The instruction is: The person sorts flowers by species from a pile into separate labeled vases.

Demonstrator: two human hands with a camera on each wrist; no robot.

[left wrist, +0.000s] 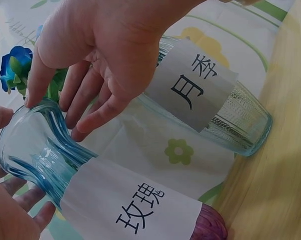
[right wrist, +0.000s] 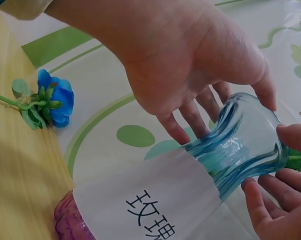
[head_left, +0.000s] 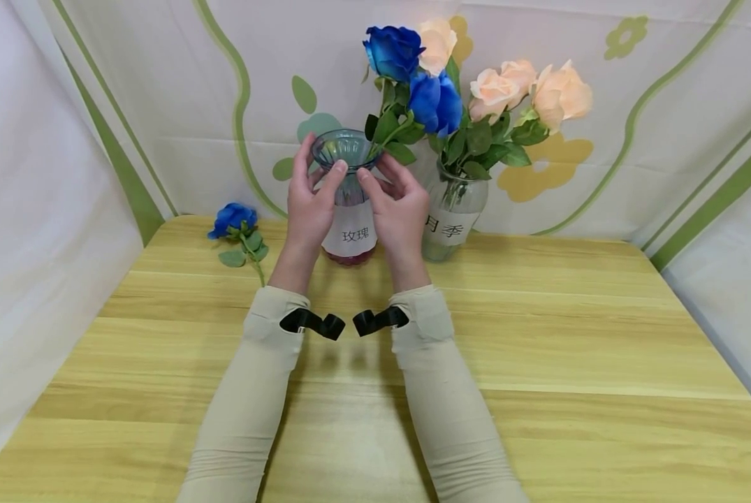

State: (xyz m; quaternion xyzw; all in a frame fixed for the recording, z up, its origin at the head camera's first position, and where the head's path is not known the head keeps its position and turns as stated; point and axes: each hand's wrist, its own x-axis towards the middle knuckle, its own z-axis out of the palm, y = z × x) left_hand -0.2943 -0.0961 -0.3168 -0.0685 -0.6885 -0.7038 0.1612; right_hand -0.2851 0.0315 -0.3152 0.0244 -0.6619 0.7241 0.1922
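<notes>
A blue-tinted glass vase with a flared rim, a white label and a purple base stands upright near the table's back edge. My left hand holds its rim on the left, thumb in front and fingers around the side. On the opposite side, my right hand holds the rim the same way. Two blue roses lean out of this vase to the right, their stems partly behind the right hand. Both wrist views show the flared glass neck between the two hands.
Right of the hands stands a second labelled glass vase holding several peach roses. A loose blue rose lies at the back left of the wooden table. A patterned cloth hangs behind.
</notes>
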